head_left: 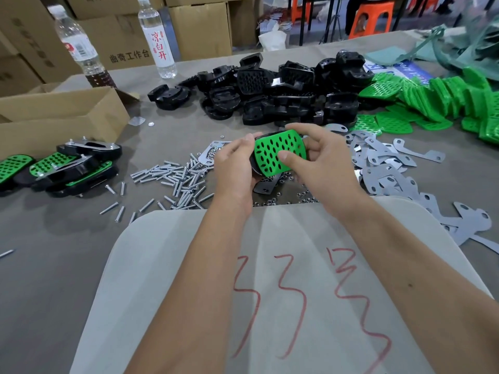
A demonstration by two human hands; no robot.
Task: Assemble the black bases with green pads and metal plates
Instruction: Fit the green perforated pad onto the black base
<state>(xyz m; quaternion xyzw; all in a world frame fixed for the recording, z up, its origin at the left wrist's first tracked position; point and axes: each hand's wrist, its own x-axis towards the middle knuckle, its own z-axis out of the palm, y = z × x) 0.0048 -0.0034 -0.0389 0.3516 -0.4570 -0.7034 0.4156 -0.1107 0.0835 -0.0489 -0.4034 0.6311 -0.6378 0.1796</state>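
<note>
Left hand [237, 163] and right hand [321, 160] both clamped on green pad [279, 153] over black base [255, 168], cardboard box [62, 114] at 10 o'clock, contents hidden.

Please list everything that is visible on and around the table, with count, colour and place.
green pad: one, green, held in both hands
black bases: many, black, pile at far centre
loose green pads: many, green, far right
metal plates: many, grey, right
screws: many, silver, left of centre
finished units: several, black-green, left
bottles: two, clear, far left
cardboard box: one, brown, left
left hand: grip on pad
right hand: grip on pad
</note>
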